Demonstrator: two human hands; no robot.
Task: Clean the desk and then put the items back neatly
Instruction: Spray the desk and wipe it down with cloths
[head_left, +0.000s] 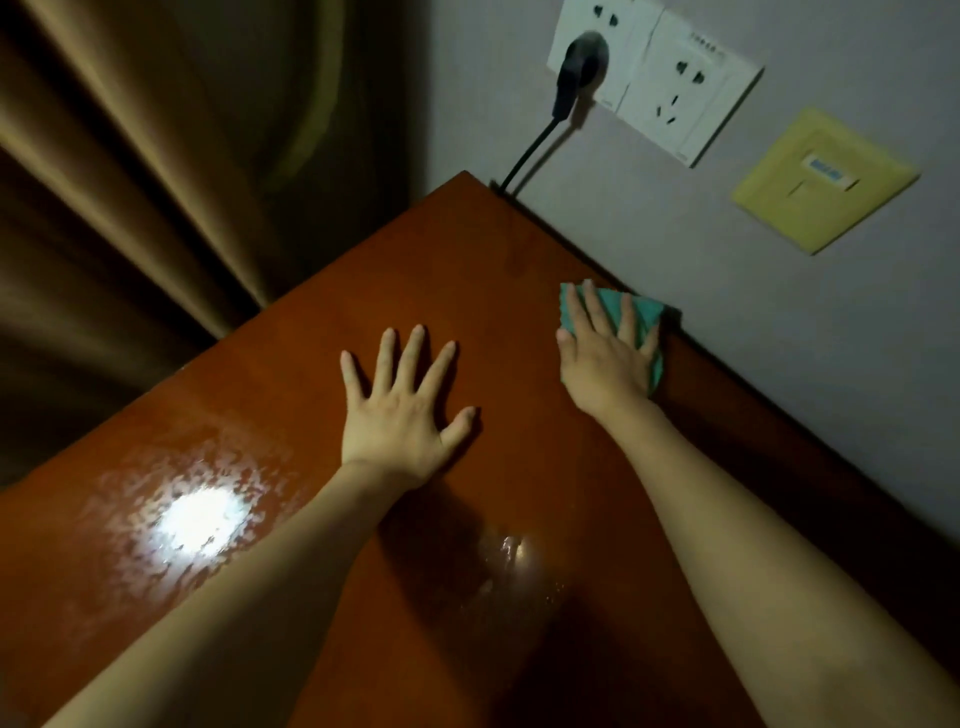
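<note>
The reddish-brown wooden desk (457, 270) fills the middle of the view, with wet streaks and a bright light reflection near its left side. My left hand (402, 410) lies flat on the desk with its fingers spread, holding nothing. My right hand (605, 356) presses flat with straight fingers on a teal cloth (644, 312) close to the desk's back edge by the wall. The hand covers most of the cloth; only its top and right edges show.
A grey wall runs along the desk's right side, with white sockets (670, 83), a black plug (579, 67) whose cable (530, 150) drops behind the desk corner, and a yellow wall plate (826, 179). Brown curtains (156, 171) hang to the left.
</note>
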